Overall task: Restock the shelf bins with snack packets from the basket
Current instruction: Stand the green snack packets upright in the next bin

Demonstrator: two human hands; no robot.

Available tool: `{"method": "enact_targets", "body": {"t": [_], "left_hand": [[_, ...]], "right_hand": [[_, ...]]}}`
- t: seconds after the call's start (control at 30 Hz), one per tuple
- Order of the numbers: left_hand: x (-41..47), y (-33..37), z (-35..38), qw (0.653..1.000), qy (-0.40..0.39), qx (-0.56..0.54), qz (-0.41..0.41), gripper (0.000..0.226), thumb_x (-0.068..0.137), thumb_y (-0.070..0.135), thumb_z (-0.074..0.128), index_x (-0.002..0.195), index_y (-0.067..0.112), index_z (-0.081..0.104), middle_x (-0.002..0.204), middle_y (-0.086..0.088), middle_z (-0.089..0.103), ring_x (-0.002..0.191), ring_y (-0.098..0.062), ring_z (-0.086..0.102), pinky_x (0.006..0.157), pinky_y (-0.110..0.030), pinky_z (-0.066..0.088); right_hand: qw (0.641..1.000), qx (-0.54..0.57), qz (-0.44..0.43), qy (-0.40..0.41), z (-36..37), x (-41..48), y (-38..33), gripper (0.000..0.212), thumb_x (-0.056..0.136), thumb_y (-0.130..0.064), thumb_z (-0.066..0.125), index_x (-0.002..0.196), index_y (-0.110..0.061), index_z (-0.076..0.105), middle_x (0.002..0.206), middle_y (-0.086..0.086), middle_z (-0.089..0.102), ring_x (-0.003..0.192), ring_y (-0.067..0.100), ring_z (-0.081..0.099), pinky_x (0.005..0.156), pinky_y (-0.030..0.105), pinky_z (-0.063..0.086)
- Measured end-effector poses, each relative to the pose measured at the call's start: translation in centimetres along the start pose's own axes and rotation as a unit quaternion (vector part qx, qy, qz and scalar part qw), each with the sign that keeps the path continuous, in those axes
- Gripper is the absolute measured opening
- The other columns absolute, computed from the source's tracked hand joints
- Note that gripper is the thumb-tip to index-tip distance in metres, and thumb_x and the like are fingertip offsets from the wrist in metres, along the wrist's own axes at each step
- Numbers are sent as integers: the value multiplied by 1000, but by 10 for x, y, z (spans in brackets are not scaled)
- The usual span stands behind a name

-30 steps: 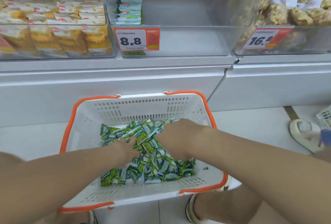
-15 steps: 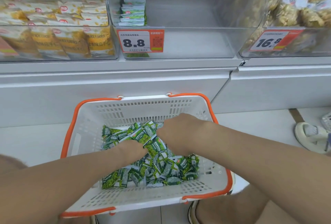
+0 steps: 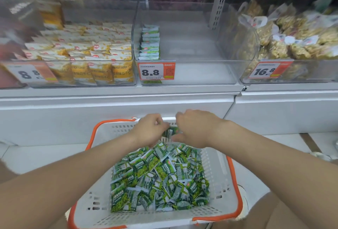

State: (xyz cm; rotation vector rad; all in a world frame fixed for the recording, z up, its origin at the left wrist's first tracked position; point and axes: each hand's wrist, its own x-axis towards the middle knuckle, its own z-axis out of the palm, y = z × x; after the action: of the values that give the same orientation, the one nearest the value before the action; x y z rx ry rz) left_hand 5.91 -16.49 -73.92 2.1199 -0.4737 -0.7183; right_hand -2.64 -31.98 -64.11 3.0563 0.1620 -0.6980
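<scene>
Fingers of left hand (image 3: 150, 130) and right hand (image 3: 193, 128) pinch green snack packets (image 3: 172, 132) between them; beneath the fingers, basket (image 3: 236, 183) heaped; beyond them, clear bin (image 3: 201, 72) holds one row (image 3: 150, 43); restocking barely begun.

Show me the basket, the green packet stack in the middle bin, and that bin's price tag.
basket (image 3: 214, 172): head view, its right inner wall.
green packet stack (image 3: 150, 44): head view, its middle.
price tag (image 3: 150, 72): head view, the printed 8.8.

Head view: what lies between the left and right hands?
The head view shows a few green snack packets there, gripped by the left hand and the right hand above the basket.
</scene>
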Motion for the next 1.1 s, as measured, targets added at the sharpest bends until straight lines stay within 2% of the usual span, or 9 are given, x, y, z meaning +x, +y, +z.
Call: {"method": "enact_targets", "body": {"t": [0.07,0.17,0.23,0.33,0.5,0.67,0.8,0.93,1.1], "left_hand": [[-11,24,-10,991,-11,-130,-32,28,105,32,57,84,15,48,47,0,44,38,-20,37,46,-27,33],[-25,52,-27,978,-24,-205,-36,30,106,31,54,78,21,49,53,0,29,44,-19,27,48,-28,33],[-30,64,-38,988,16,-153,5,32,105,34,54,80,17,61,57,-2,44,49,-22,43,56,-33,43],[-36,76,-51,984,50,-151,74,23,105,33,57,103,23,77,86,-1,75,71,-16,68,73,-35,57],[-34,81,-57,975,53,-182,114,15,100,16,67,111,14,77,98,-12,79,85,-20,74,88,-40,62],[-30,98,-74,946,58,-291,134,20,95,15,75,115,10,76,101,-16,79,93,-24,75,86,-35,62],[-24,119,-99,948,195,-153,200,11,88,24,83,97,21,78,90,-3,78,84,-17,74,79,-33,60],[-9,127,-132,886,372,101,258,12,90,24,68,101,27,73,104,7,67,101,-13,57,88,-28,41],[25,125,-153,904,292,218,222,51,98,23,57,147,10,48,150,-9,44,142,-27,39,114,-34,30]], "right_hand": [[995,78,11,58,-5,1,7,51,95,-54,64,120,-11,52,110,8,62,102,32,61,79,40,52],[960,250,36,123,-17,2,11,37,87,-38,79,109,-14,64,89,5,74,90,26,72,82,42,58],[901,405,64,143,-27,-1,11,27,84,-21,83,101,-13,64,74,5,77,71,21,76,68,39,62],[853,480,92,184,-35,-6,9,19,84,-16,84,95,-13,68,75,8,77,64,17,75,53,27,51],[776,567,115,251,-39,-2,9,17,88,-19,80,101,-14,71,83,12,77,60,17,73,56,33,56],[636,713,67,287,-48,2,2,20,94,-24,76,107,-9,74,84,6,78,73,18,69,67,29,55],[684,618,38,387,-63,16,7,13,97,-26,72,105,-16,74,89,6,79,83,25,75,77,40,61],[729,467,51,497,-86,37,27,12,94,-26,73,103,-20,68,83,-6,78,78,9,75,81,44,60],[801,349,136,467,-113,83,62,21,95,-36,69,107,-19,65,87,-2,72,92,27,66,88,41,52]]}}
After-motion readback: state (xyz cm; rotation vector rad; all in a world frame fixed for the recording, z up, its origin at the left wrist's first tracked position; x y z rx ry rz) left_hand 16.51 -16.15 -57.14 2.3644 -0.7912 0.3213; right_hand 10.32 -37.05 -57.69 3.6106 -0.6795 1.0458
